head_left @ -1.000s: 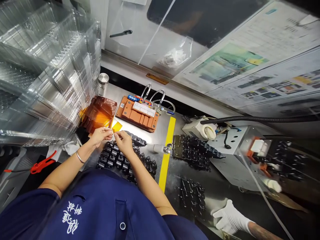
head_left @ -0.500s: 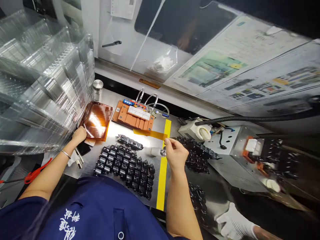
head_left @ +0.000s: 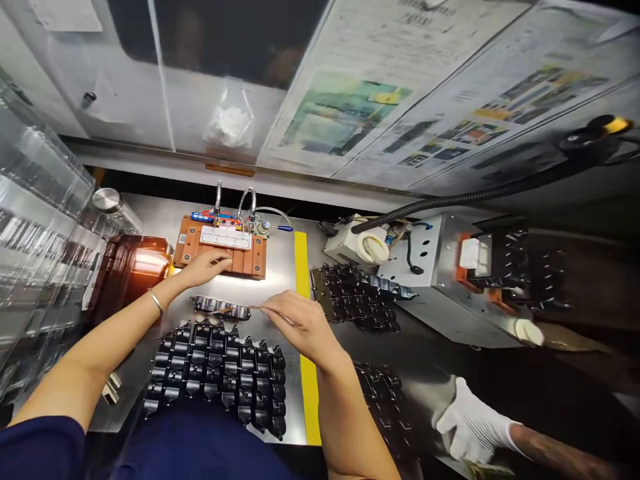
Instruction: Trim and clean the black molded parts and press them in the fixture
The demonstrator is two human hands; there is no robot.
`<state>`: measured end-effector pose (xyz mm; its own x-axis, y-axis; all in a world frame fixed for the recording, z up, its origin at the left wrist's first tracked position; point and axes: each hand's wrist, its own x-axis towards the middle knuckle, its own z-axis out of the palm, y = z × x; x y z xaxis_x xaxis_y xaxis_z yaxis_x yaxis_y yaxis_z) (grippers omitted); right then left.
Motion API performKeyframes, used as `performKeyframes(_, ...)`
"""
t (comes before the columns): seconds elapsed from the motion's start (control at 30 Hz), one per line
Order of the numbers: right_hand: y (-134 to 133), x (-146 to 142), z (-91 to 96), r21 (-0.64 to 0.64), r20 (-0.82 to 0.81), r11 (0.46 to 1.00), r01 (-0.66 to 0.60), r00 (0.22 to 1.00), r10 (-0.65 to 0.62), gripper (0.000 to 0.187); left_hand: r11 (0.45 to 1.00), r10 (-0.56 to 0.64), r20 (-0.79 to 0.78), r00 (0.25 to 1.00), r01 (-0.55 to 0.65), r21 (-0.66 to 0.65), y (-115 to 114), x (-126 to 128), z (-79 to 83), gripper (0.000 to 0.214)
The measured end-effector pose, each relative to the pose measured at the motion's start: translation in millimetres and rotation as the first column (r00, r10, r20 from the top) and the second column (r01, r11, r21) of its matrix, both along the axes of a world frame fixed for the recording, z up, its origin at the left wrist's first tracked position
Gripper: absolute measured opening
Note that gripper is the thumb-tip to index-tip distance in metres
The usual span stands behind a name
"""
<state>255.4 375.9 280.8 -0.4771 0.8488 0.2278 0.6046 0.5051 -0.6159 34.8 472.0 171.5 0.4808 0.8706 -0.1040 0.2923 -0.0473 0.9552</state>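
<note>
The left hand [head_left: 204,265] lies flat, fingers extended, on the near edge of the orange fixture block [head_left: 223,245] at centre-left of the frame; it grips nothing. The right hand [head_left: 295,322], at frame centre, is pinched closed on one end of a thin amber tape strip [head_left: 240,309], which runs leftward over the short row of black parts [head_left: 220,307] just below the fixture.

Surrounding items:
- Large black parts tray [head_left: 215,373] — lower left, directly below the short row, between the two forearms.
- Yellow floor-line tape [head_left: 305,313] on the steel bench [head_left: 280,267], running top to bottom under the right wrist.
- Second black tray [head_left: 355,300] right of the yellow line, beside a grey metal housing [head_left: 435,280].
- Clear stacked trays [head_left: 35,227] at far left; an amber film roll [head_left: 135,267] next to them.
- A co-worker's white-gloved hand [head_left: 470,423] — lower right, well apart.
</note>
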Motion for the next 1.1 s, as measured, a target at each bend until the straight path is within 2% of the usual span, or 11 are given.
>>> performKeyframes(0.13,1.7,21.5,-1.6,-0.037,-0.072,0.999,0.015,0.997,-0.018,0.015,0.956,-0.189,-0.233,0.954,0.233,0.176,53.4,110.2,-16.0,0.020)
performKeyframes(0.27,-2.8,29.4,-14.0,-0.071,-0.110,0.996,0.061,0.992,-0.069,0.018,0.968,-0.126,-0.316,0.940,0.186,0.168,101.0,207.9,-31.2,0.034)
performKeyframes(0.33,-6.2,30.8,-19.5,-0.107,-0.139,0.992,0.070,0.987,-0.085,0.021,0.970,-0.145,-0.325,0.935,0.199,0.138,119.2,232.3,-39.0,0.033)
performKeyframes(0.43,-9.2,31.1,-25.1,-0.136,-0.155,0.988,0.077,0.983,-0.098,0.024,0.961,-0.220,-0.295,0.930,0.258,0.097,131.6,238.0,-48.7,0.028)
performKeyframes(0.53,-6.4,27.8,-25.9,-0.126,-0.110,0.988,0.090,0.988,-0.104,0.024,0.952,-0.271,-0.249,0.930,0.297,0.075,125.7,225.7,-48.9,0.027)
performKeyframes(0.7,10.9,21.4,-20.2,-0.143,-0.113,0.990,0.006,0.993,-0.022,0.020,0.955,-0.263,-0.195,0.945,0.283,0.083,97.1,182.6,-28.7,0.018)
performKeyframes(0.8,27.1,21.9,-35.3,-0.195,-0.220,0.960,0.200,0.945,-0.241,0.012,0.934,-0.334,-0.108,0.937,0.312,-0.176,77.7,117.1,-21.2,0.014)
performKeyframes(0.87,39.7,20.2,-60.0,-0.300,-0.291,0.864,0.404,0.824,-0.487,0.010,0.767,-0.317,0.062,0.946,0.294,-0.571,65.3,57.6,-21.5,0.035)
performKeyframes(0.93,53.0,14.8,-92.2,-0.458,-0.351,0.731,0.507,0.652,-0.672,0.017,0.576,-0.166,0.186,0.968,0.248,-0.779,55.1,0.2,-25.0,0.051)
performKeyframes(1.0,65.5,6.0,-124.3,-0.612,-0.386,0.606,0.507,0.478,-0.789,0.026,0.529,0.074,0.229,0.971,0.156,-0.834,46.9,-40.3,-30.3,0.052)
performKeyframes(1.1,80.0,-7.8,-159.0,-0.765,-0.361,0.464,0.446,0.299,-0.883,0.035,0.570,0.308,0.202,0.930,-0.011,-0.821,38.7,-56.7,-38.8,0.037)
